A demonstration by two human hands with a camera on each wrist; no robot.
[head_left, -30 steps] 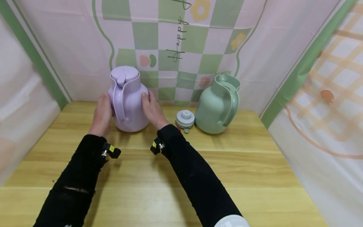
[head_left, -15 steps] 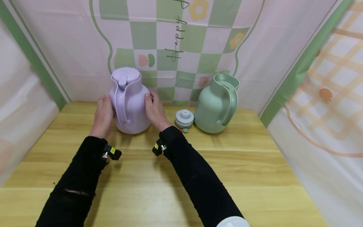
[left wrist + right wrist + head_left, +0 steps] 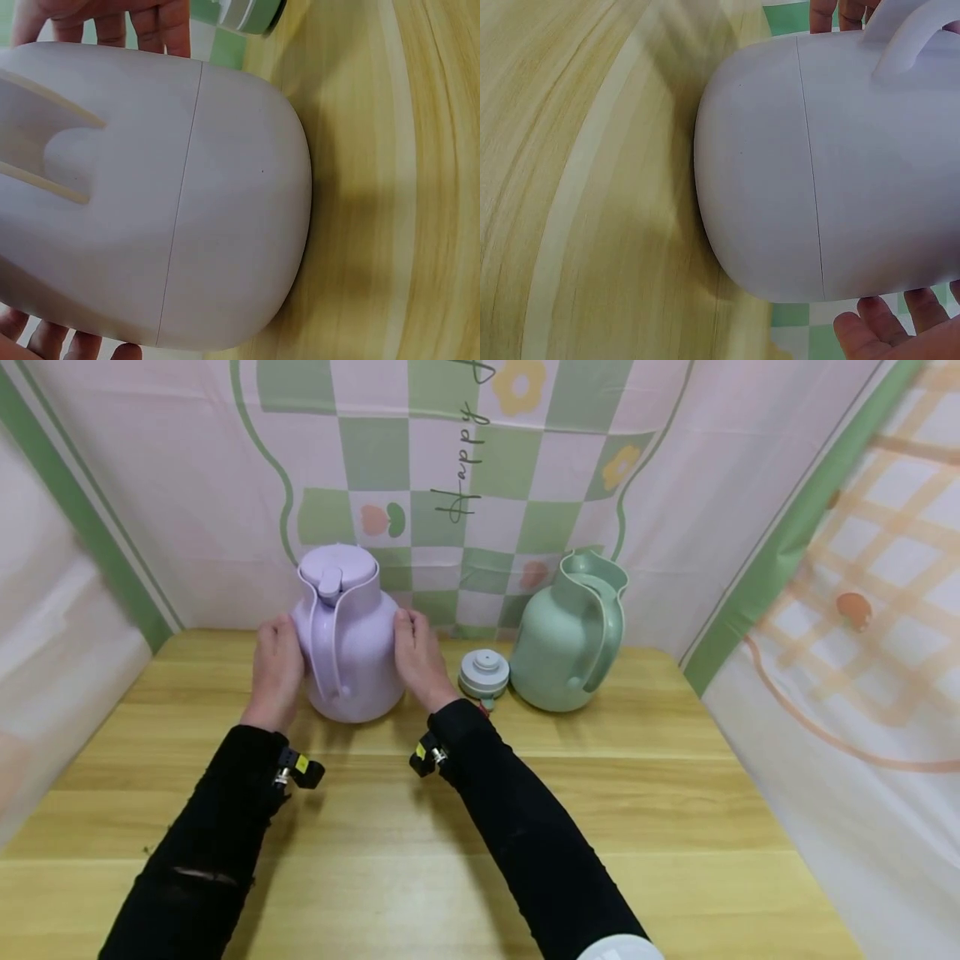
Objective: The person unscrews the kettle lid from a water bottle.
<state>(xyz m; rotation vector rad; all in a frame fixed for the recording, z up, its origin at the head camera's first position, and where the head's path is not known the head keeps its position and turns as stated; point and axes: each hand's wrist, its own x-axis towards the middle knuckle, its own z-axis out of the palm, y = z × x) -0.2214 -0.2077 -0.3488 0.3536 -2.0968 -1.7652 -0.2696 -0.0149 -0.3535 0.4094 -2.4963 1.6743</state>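
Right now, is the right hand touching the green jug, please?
Apart: in the head view, checkered cloth shows between the right hand and the green jug.

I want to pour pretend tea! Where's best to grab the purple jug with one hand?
Probably its handle, coming from the near side and wrapping right around it: the purple jug stands upright, and the handle arches out toward you.

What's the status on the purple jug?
Left hand and right hand gripping purple jug from both sides. Jug upright. Gray lid, green jug to the right, could block that side.
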